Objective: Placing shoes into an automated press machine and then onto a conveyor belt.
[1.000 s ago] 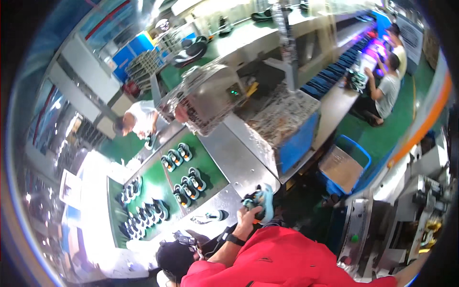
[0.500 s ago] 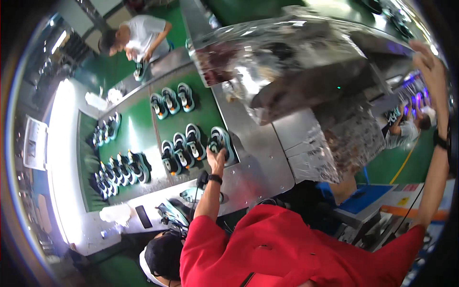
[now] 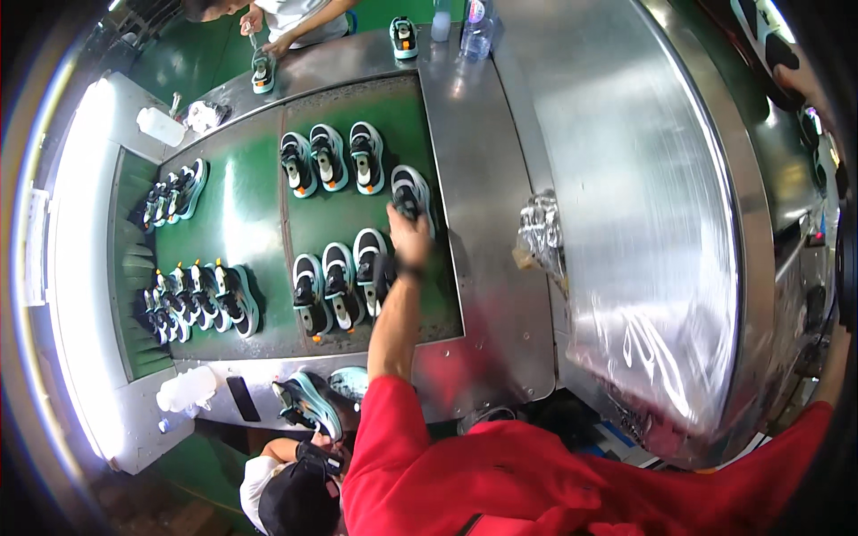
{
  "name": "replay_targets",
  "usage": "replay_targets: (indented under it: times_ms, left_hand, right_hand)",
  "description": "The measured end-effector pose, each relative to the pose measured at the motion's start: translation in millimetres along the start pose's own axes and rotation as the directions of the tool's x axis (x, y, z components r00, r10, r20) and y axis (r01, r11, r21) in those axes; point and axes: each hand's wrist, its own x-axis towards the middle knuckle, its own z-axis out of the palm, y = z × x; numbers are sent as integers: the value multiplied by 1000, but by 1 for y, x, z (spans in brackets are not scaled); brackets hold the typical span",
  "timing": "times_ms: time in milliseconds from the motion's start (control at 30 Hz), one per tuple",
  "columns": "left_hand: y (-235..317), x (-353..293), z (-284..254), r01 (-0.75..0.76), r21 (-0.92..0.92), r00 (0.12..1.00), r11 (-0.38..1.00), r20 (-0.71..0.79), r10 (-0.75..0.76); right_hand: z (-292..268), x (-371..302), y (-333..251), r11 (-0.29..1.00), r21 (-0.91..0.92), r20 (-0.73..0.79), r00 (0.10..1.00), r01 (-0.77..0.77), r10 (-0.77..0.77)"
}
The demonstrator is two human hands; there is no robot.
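Note:
My left hand (image 3: 409, 239) grips the heel end of a black, grey and white sneaker (image 3: 409, 186) with a pale teal sole, over the right side of the green belt (image 3: 259, 214). To its left stands a row of three matching sneakers (image 3: 327, 158). A nearer row of three sneakers (image 3: 338, 281) lies beside my forearm, which partly hides the rightmost one. At the far right edge, my right hand (image 3: 807, 82) is curled at the end of a dark and white sneaker (image 3: 761, 34), partly cut by the rim.
More sneakers (image 3: 201, 299) stand in two groups at the left. A co-worker (image 3: 304, 22) handles a sneaker (image 3: 263, 70) across the belt; another, in a black cap (image 3: 299, 500), sits near left. A metal housing (image 3: 643, 214) rises at right. Bottles (image 3: 477, 31) stand at the far edge.
My left hand has carried the sneaker away from me, from the near row toward the far row. My right hand has come up to a sneaker. The view has shifted.

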Motion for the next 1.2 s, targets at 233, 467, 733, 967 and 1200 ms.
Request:
replay_targets:
  times_ms: [233, 467, 733, 967, 1200]
  left_hand:
    - [1, 114, 18, -435, 31, 880, 900, -195, 432]
    - [-13, -165, -25, 15, -325, 708, 946, 672, 220]
    - [219, -401, -119, 717, -225, -364, 660, 686, 630]
    - [294, -574, -117, 401, 680, -891, 614, 133, 434]
    - [215, -804, -139, 402, -53, -742, 914, 566, 360]
  right_hand:
    - [35, -31, -40, 982, -145, -212, 973, -123, 91]
    - [48, -143, -63, 925, -379, -695, 648, 36, -310]
    - [89, -407, -76, 889, -445, -782, 437, 107, -445]
    - [212, -661, -110, 850, -399, -805, 575, -345, -144]
    - [343, -896, -199, 359, 834, -434, 95, 419, 896]
